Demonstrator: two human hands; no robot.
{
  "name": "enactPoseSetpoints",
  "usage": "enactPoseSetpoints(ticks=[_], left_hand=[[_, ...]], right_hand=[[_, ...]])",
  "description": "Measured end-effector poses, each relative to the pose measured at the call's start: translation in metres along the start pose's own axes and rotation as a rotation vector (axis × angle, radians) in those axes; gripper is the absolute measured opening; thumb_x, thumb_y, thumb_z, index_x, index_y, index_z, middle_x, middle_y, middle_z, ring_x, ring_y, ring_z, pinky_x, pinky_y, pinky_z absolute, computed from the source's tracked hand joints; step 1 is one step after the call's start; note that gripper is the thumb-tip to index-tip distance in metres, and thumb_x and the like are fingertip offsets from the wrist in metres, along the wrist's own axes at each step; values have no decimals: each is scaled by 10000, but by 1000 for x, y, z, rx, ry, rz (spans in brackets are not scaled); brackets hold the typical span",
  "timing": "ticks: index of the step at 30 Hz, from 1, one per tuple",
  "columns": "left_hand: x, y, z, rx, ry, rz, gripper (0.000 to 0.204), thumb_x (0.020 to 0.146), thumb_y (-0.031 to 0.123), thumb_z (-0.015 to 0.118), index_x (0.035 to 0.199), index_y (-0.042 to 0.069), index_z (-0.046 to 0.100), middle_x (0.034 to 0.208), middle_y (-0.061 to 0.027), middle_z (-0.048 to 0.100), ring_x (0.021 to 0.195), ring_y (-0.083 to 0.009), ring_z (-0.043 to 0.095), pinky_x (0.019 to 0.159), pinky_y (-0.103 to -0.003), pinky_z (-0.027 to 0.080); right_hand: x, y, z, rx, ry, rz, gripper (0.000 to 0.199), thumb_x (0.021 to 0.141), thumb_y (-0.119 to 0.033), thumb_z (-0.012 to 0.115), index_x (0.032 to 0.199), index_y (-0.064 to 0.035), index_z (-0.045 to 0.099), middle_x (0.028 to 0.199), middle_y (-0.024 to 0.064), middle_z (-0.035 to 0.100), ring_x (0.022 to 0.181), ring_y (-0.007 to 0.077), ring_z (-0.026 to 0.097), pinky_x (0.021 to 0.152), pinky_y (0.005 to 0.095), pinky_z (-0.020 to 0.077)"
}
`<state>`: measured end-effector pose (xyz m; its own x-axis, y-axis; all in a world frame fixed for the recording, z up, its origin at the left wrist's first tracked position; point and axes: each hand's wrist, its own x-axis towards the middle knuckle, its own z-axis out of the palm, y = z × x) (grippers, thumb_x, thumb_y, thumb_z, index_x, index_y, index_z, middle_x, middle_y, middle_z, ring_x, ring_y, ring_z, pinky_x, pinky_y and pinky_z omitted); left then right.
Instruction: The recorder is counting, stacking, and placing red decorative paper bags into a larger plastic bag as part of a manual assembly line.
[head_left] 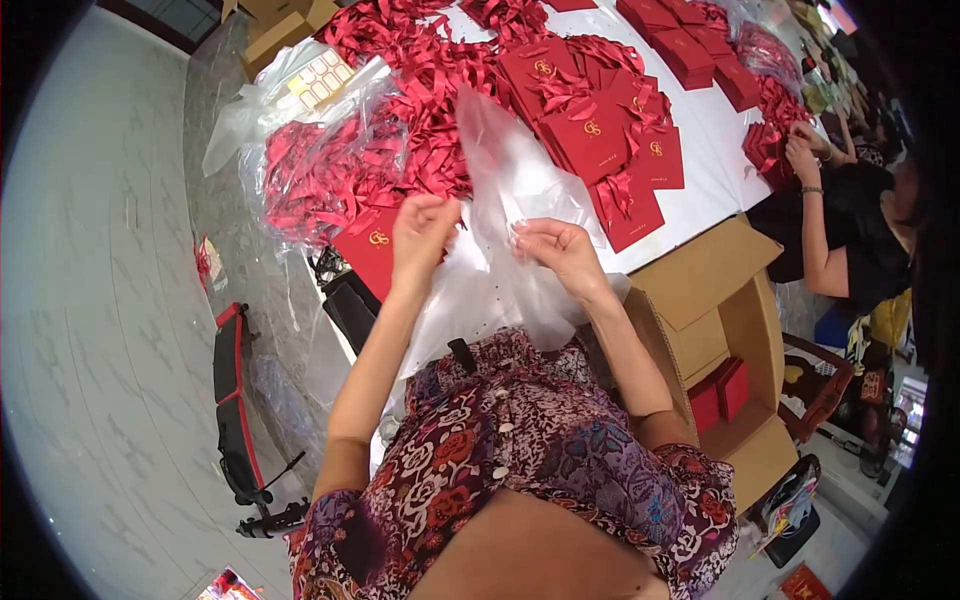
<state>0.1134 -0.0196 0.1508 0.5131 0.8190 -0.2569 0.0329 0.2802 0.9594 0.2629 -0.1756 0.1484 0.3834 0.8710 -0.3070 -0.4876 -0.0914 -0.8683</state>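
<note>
A large clear plastic bag (510,160) lies across the near edge of the table and hangs down toward my lap. My right hand (562,255) pinches the bag between thumb and fingertips. Just left of the bag, my left hand (425,235) is raised with its fingers curled in; whatever they hold, if anything, does not show. Beneath and beside the left hand lies a flat red bag (365,245) with a gold emblem. A big tangled heap of red ribbons (435,120) spreads beyond both hands. Red gift bags (590,130) with gold emblems and ribbons overlap to the right.
An open cardboard box (700,330) with red items inside stands at my right. Stacked red boxes (685,55) sit at the far right of the white table (715,150). Another person (830,220) works there with red pieces. A black-and-red folded object (235,400) stands at left.
</note>
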Motion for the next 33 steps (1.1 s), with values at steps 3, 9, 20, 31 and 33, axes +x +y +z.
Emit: enactPoseSetpoints(ticks=[3, 9, 20, 31, 33], left_hand=[[-17, -6, 11, 58, -236, 9, 233, 906, 200, 650, 1079, 64, 574, 830, 26, 620, 723, -58, 572, 648, -206, 439], [-18, -10, 20, -31, -300, -37, 243, 911, 172, 643, 1099, 28, 590, 870, -6, 642, 757, -73, 587, 668, -207, 450], [11, -41, -42, 166, -86, -21, 140, 925, 152, 616, 979, 25, 590, 759, -12, 610, 623, -79, 561, 561, -232, 452], [-18, -9, 32, 947, 159, 958, 631, 687, 261, 805, 1195, 30, 512, 1134, -175, 517, 1061, -329, 477, 905, -437, 358], [-34, -6, 57, 989, -41, 936, 611, 684, 241, 810, 1177, 26, 521, 1082, -134, 560, 993, -309, 522, 860, -422, 394]], right_hand=[[1, -2, 13, 18, -17, 0, 230, 890, -71, 645, 1106, 9, 639, 939, 80, 693, 845, 109, 650, 789, 241, 526], [5, 18, 24, -290, -178, -151, 262, 861, -31, 651, 1122, -14, 635, 985, 71, 697, 880, 114, 648, 780, 252, 517], [2, 15, -103, -1151, 759, -574, 280, 738, -84, 715, 1004, -21, 655, 957, 138, 646, 941, 343, 573, 846, 417, 452], [6, 0, -58, -845, 317, -129, 227, 868, -235, 647, 857, -9, 626, 650, 100, 649, 561, 195, 637, 568, 322, 482], [8, -4, -43, -703, 186, -99, 210, 880, -203, 650, 860, 4, 624, 635, 66, 630, 564, 125, 618, 534, 273, 453]])
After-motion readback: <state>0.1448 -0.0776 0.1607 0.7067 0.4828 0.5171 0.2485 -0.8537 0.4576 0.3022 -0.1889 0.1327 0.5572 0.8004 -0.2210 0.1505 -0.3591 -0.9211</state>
